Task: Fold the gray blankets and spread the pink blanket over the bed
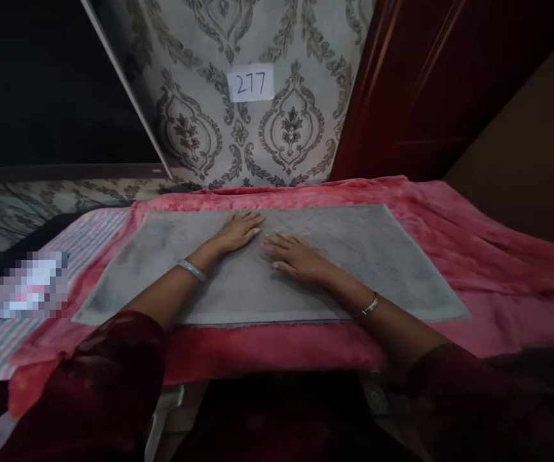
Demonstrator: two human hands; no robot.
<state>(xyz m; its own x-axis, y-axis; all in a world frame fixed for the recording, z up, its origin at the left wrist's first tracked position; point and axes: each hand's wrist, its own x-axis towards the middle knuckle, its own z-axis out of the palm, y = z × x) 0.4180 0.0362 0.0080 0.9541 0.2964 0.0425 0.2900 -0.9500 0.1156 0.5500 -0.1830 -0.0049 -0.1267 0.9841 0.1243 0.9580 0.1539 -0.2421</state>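
A grey rectangular cloth, towel-like with a paler border (pixel 277 301), lies spread out flat on a pink plush blanket (pixel 277 350). My left hand (pixel 239 231) rests palm down on the cloth near its far edge, fingers stretched toward the right. Just to the right and slightly nearer, my right hand (pixel 296 256) also lies flat on it, with its fingers pointing left and away. A small gap separates the two hands. Neither holds anything. A pale bangle circles my left wrist, and a thin bracelet sits on my right forearm.
A striped cloth (pixel 88 234) lies at the left, bearing a blurred-out item (pixel 33 285). Behind stand a dark screen (pixel 60 83), patterned wallpaper (pixel 291 128) with a paper label (pixel 251 83) reading 277, and a dark red wooden panel (pixel 411 83). Blanket folds bunch at the right.
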